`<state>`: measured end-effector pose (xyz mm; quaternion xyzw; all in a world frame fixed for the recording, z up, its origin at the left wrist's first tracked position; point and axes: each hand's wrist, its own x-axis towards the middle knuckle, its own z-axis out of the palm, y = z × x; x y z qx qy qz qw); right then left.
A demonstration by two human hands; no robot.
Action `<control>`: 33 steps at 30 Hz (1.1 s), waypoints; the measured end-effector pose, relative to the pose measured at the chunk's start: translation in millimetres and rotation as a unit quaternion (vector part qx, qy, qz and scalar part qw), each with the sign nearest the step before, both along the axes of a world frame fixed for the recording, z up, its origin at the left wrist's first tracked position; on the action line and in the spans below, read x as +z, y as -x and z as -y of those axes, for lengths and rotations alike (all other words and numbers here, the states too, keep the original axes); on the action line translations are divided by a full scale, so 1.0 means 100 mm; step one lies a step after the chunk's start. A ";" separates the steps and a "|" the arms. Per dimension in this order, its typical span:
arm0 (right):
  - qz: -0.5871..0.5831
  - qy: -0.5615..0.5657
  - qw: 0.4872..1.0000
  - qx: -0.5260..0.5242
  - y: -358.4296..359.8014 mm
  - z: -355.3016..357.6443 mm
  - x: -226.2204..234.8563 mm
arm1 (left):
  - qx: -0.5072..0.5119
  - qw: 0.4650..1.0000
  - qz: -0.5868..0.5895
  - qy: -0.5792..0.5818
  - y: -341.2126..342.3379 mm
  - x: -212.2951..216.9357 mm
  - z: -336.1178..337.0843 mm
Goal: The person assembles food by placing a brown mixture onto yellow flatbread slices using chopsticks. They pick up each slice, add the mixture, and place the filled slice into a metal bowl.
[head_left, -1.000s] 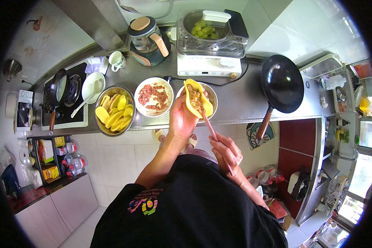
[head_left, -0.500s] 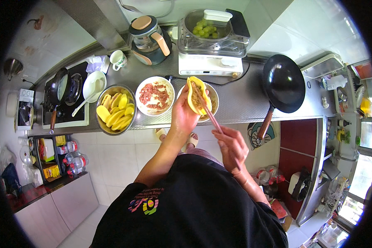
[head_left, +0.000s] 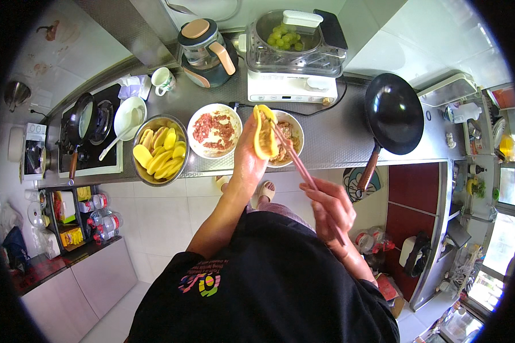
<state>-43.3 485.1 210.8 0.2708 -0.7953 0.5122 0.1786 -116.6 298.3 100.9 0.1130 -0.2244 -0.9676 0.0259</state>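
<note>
A folded yellow slice with brownish filling (head_left: pixel 265 136) is gripped by my left hand (head_left: pixel 249 155), raised over the counter. My right hand (head_left: pixel 332 210) is closed on a pair of pink chopsticks (head_left: pixel 301 167), whose tips reach the slice's open side and the bowl behind it. That white bowl (head_left: pixel 301 139) contains a brownish mixture and is partly hidden by the slice and my left hand. Left of it, another white bowl (head_left: pixel 214 155) has reddish minced meat over a pale layer. Yellow oval pieces (head_left: pixel 162 150) fill a steel bowl (head_left: pixel 161 182) farther left.
A black wok (head_left: pixel 393 114) rests at the right, its handle past the counter edge. Behind the bowls stand a white appliance (head_left: pixel 292 86) with grapes on top and a kettle (head_left: pixel 206 54). At left are a mug (head_left: pixel 163 81), a pan (head_left: pixel 81 120) and a white ladle bowl (head_left: pixel 130 117).
My right hand has moved right and slightly down with the chopsticks. The yellow slice has turned and shifted slightly left, exposing more of the bowl behind it.
</note>
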 end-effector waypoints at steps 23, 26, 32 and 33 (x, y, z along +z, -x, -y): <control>0.337 0.181 0.921 -0.073 0.82 0.28 -1.46 | 0.002 0.997 0.064 0.031 -0.25 -0.41 0.42; 0.352 0.167 0.918 -0.079 0.89 0.31 -1.46 | 0.004 0.999 0.049 0.018 -0.28 -0.42 0.46; 0.370 0.193 0.905 -0.080 0.98 0.27 -1.43 | -0.032 0.999 0.020 0.013 -0.28 -0.48 0.50; 0.377 0.194 0.903 -0.075 1.00 0.25 -1.44 | -0.031 0.999 0.021 0.007 -0.27 -0.49 0.50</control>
